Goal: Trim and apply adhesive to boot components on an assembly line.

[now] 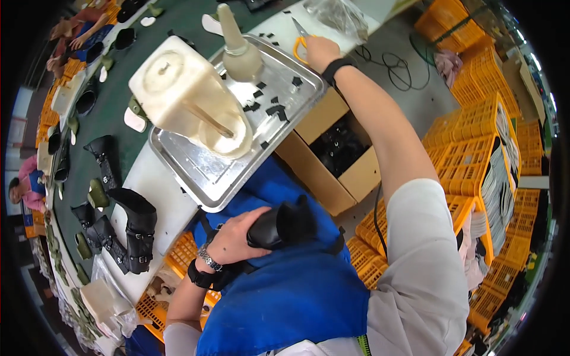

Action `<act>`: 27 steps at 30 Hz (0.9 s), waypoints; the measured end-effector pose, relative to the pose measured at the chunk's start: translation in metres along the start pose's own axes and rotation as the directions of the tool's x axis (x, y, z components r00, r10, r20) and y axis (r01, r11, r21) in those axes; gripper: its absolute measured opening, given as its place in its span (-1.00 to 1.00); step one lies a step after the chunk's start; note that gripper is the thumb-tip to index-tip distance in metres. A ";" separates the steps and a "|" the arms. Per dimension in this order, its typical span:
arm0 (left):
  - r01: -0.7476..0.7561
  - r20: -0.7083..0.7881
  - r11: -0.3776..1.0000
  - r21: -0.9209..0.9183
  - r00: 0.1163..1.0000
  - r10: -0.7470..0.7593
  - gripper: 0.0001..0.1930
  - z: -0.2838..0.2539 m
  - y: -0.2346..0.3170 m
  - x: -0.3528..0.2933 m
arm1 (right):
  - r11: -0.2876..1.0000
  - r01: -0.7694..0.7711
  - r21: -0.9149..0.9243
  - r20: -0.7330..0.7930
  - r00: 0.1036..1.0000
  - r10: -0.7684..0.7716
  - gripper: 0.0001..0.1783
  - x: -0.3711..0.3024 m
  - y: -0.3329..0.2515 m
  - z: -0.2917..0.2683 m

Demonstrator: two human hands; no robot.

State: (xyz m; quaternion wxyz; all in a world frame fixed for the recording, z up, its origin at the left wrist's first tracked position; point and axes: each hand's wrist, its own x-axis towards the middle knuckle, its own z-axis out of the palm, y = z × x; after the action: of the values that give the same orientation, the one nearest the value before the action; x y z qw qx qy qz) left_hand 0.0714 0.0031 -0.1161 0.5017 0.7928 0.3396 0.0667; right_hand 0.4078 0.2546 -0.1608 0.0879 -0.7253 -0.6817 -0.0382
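The metal tray (317,89), shallow with a rolled rim and rounded corners, sits on the white tabletop (157,187). In it are 1 boxy, off-white plastic container (184,89) with a brown stick (208,118) slanting into its pale, coated opening, 1 cloudy bottle (243,62) with a tapering nozzle, and scattered matte black scraps (277,111). Near the tray's right side, an open cardboard box (356,181) holds shiny black items too dark to make out.

The left hand (237,237) is clamped on a smooth black boot (297,222), its open shaft facing right, over the blue apron (285,302) at the near side. Beyond the tray's far right corner, the right hand (323,53) is at the yellow handles of scissors (301,40), whose metal blades point far; I cannot tell whether its fingers are closed on them.

Buckled black boots (138,228) stand and lie to the left. On the right, stacked orange crates (457,151) with slotted plastic walls hold thin grey sheets (499,187) and pale pink pieces (473,243).
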 end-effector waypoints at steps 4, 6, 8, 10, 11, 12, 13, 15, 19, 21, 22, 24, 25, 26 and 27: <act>0.034 -0.030 0.999 0.032 0.999 -0.033 -0.25 0.005 0.008 0.005 | 0.995 -0.094 0.023 -0.120 0.988 0.096 -0.74 0.002 0.008 0.016; 0.028 -0.033 0.998 0.059 0.999 -0.026 -0.26 0.008 0.008 0.005 | 0.986 -0.155 0.061 -0.028 0.987 0.157 -0.72 0.003 0.005 0.014; 0.090 0.016 0.995 0.050 0.996 -0.091 -0.24 0.007 0.014 0.007 | 0.976 -0.209 0.064 0.082 0.976 0.203 -0.64 0.014 0.018 0.014; 0.093 0.011 0.994 0.053 0.995 -0.094 -0.25 0.007 0.017 0.005 | 0.978 -0.197 0.073 0.102 0.977 0.189 -0.58 0.015 0.025 0.013; 0.093 0.006 0.994 0.058 0.996 -0.093 -0.25 0.008 0.018 0.006 | 0.979 -0.186 0.081 0.117 0.977 0.176 -0.53 0.013 0.032 0.011; 0.092 0.006 0.994 0.055 0.996 -0.092 -0.25 0.009 0.017 0.006 | 0.980 -0.185 0.078 0.118 0.977 0.175 -0.53 0.009 0.037 0.006; 0.039 -0.054 0.996 0.078 0.998 -0.035 -0.27 0.011 0.016 0.004 | 0.958 -0.198 0.208 0.124 0.977 0.175 -0.47 0.001 0.046 -0.001; 0.006 -0.096 0.993 0.117 0.995 0.006 -0.29 0.012 0.020 0.003 | 0.879 -0.198 0.434 0.125 0.979 0.159 -0.37 -0.030 0.073 -0.013; -0.010 -0.139 0.999 0.045 0.990 0.016 -0.28 0.014 0.025 0.009 | 0.429 -0.329 0.841 0.263 0.942 0.207 -0.42 -0.140 0.113 -0.034; -0.055 -0.146 0.997 0.047 0.987 0.061 -0.29 0.018 0.027 0.018 | 0.228 -0.363 0.903 0.318 0.924 0.214 -0.40 -0.210 0.128 -0.039; -0.087 -0.160 0.995 0.048 0.983 0.094 -0.29 0.020 0.028 0.023 | 0.164 -0.382 0.909 0.339 0.909 0.242 -0.35 -0.245 0.131 -0.044; -0.113 -0.161 0.992 0.063 0.979 0.122 -0.28 0.025 0.032 0.037 | 0.078 -0.386 0.919 0.347 0.887 0.304 -0.21 -0.304 0.131 -0.043; -0.092 -0.093 0.993 -0.075 0.992 0.084 -0.24 0.025 0.034 0.046 | 0.076 -0.394 0.916 0.332 0.851 0.408 -0.19 -0.326 0.118 -0.047; -0.063 -0.014 0.976 -0.211 0.998 0.061 -0.21 0.025 0.038 0.055 | 0.059 -0.328 0.943 0.277 0.871 0.406 -0.19 -0.349 0.122 -0.041; -0.053 0.031 0.970 -0.239 0.998 0.062 -0.18 0.028 0.032 0.065 | -0.137 -0.268 0.954 0.301 0.856 0.421 -0.22 -0.368 0.123 -0.037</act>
State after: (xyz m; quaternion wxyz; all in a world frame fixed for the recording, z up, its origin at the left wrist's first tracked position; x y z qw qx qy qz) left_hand 0.1479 0.0129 -0.1177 0.5974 0.7375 0.2965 0.1064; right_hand 0.5082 -0.1206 -0.1979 0.6172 -0.5900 -0.2777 0.4404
